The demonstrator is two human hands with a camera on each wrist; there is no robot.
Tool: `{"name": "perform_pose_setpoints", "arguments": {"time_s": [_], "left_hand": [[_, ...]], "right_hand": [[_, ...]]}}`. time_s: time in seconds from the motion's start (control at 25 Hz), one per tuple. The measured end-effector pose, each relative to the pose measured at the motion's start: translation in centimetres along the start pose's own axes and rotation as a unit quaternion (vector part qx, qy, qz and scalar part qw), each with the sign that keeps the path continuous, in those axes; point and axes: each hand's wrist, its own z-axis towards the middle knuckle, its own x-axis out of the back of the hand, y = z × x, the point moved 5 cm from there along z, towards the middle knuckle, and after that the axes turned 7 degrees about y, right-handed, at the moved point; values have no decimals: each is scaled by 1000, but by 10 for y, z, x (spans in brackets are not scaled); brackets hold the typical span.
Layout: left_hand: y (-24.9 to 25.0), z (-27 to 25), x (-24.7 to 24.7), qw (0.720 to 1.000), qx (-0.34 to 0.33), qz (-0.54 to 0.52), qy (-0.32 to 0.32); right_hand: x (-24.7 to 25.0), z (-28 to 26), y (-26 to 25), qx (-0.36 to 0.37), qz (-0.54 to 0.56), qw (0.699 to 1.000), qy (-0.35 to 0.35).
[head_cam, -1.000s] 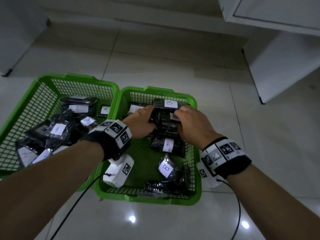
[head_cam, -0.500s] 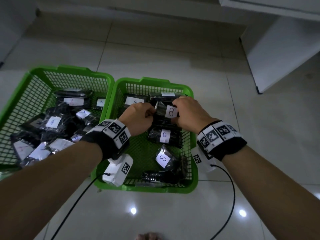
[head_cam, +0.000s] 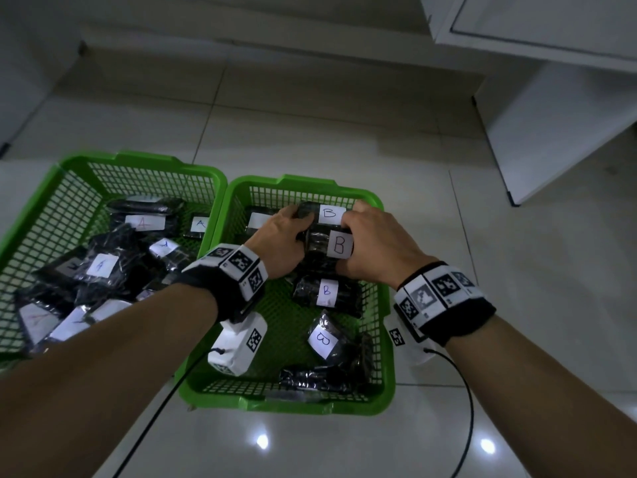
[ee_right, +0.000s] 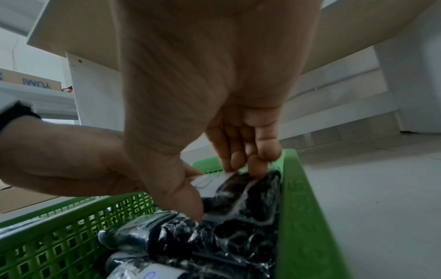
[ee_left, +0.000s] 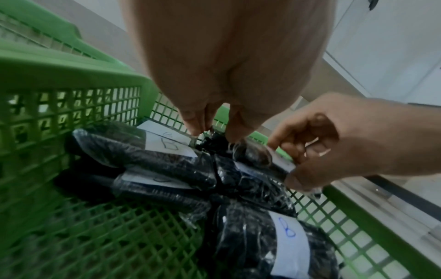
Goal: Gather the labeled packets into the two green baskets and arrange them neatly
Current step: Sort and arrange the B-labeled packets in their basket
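Two green baskets stand side by side on the floor. The left basket [head_cam: 138,160] holds several black packets labelled A [head_cam: 103,265]. The right basket [head_cam: 300,182] holds black packets labelled B [head_cam: 327,291]. Both hands are at its far end. My left hand [head_cam: 298,222] [ee_left: 212,132] pinches the left end of the far B packet [head_cam: 329,213]. My right hand [head_cam: 351,219] [ee_right: 229,188] grips the packet's right end, thumb on the near side, fingers on the far side. Another B packet [head_cam: 339,244] lies right in front of it.
More B packets [head_cam: 324,339] lie loose at the near end of the right basket. A white cabinet [head_cam: 551,115] stands at the far right. Cables [head_cam: 465,408] trail from both wrist units over the glossy tiled floor [head_cam: 344,132].
Both hands have shifted slightly toward the far wall of the right basket. Two B labels now show between them, where one showed half a second ago.
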Motion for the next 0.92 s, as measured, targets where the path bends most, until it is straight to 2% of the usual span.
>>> {"name": "perform_pose_setpoints", "arguments": {"time_s": [0.12, 0.24, 0.44, 0.6, 0.8, 0.84, 0.92], "left_hand": [[-8, -1, 1, 999, 21, -27, -14], [-12, 2, 5, 997, 9, -69, 18], [-11, 0, 6, 997, 28, -60, 34], [-7, -3, 7, 998, 17, -44, 51], [13, -23, 19, 988, -68, 2, 141], [21, -28, 19, 987, -96, -2, 133], [33, -42, 4, 989, -138, 7, 44]], "right_hand": [[-1, 3, 1, 3, -20, 1000, 3], [-5, 5, 2, 7, -18, 1000, -8], [-8, 4, 4, 9, -26, 999, 21], [-7, -1, 7, 10, -8, 1000, 23], [2, -20, 3, -2, 29, 999, 31], [4, -27, 1, -8, 39, 999, 22], [1, -48, -4, -10, 39, 999, -25]]}}
